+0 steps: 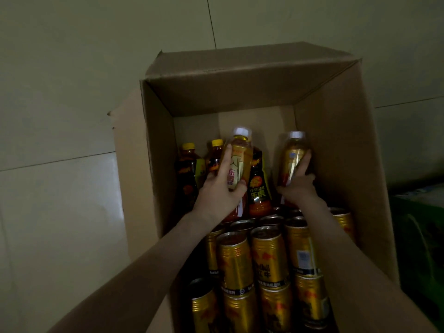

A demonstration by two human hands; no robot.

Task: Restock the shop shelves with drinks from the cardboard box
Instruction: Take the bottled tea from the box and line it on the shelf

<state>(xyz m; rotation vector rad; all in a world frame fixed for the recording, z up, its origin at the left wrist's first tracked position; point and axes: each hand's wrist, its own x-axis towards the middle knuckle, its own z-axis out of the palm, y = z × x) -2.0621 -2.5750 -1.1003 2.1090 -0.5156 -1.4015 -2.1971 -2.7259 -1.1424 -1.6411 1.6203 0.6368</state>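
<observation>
A big cardboard box point(336, 145) stands open on the tiled floor point(60, 200), and both arms reach down into it. The left hand point(219, 188) wraps its fingers around a pale yellow bottle point(240, 159) with a white cap. The right hand point(298, 183) grips a golden bottle point(292, 159), also with a white cap. Each hand holds its bottle by the middle, cap pointing up and away, likely so both can be lifted straight out and carried to a shelf at once.

The box is full of drinks. At the far end of the box, just behind the left hand, stand dark bottles point(189, 171) with yellow caps. One more dark bottle with tiger words point(259, 188) sits between the two hands. At the near end of the box, gold cans point(269, 255) are packed tight in rows. Beside the box on the right is something green point(422, 236), too dark to name. No shelf shows here.
</observation>
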